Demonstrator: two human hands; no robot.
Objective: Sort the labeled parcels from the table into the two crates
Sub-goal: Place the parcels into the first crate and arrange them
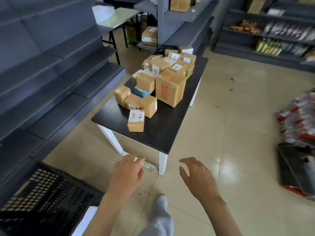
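Note:
A low black table (158,133) with white legs carries several brown cardboard parcels. Nearest to me lies a small labeled parcel (136,120) with handwriting on its white sticker. Behind it sit more small parcels (148,106), a blue box (140,92) and a large carton with red print (170,90), then a pile of labeled parcels (170,63) at the far end. A black perforated crate (42,198) stands on the floor at lower left. My left hand (127,174) and my right hand (197,178) hover in front of the table, fingers spread, holding nothing.
Grey empty shelving (51,74) runs along the left. Stocked shelves (272,34) line the back right. Red and white packaged goods (300,123) sit stacked on the floor at right. My foot (161,201) steps on the tiled floor between my arms.

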